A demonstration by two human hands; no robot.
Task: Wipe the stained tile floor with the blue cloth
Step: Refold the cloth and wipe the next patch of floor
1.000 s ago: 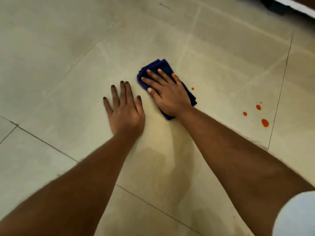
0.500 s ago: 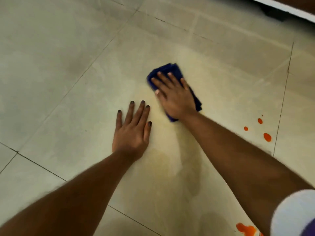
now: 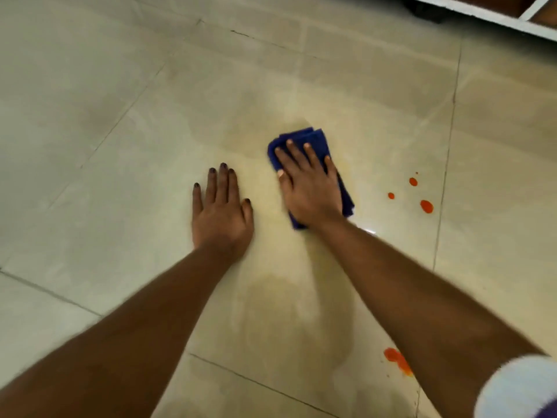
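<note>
A folded blue cloth [image 3: 313, 139] lies on the pale tile floor [image 3: 120, 176]. My right hand [image 3: 310, 188] presses flat on top of it, fingers spread, covering most of it. My left hand [image 3: 221, 212] rests flat on the bare tile to the left of the cloth, palm down and holding nothing. Orange drops [image 3: 426, 206] dot the tile to the right of the cloth. A larger orange smear [image 3: 396, 359] sits near my right forearm. A faint yellowish wet film spreads around and below the cloth.
The white lower edge of a piece of furniture [image 3: 482, 13] runs along the top right. Grout lines cross the floor, one running down just right of the orange drops [image 3: 446, 164].
My right hand and the cloth have slid to the right, toward the orange drops. The view has shifted, and the larger orange smear near my forearm has come into sight.
</note>
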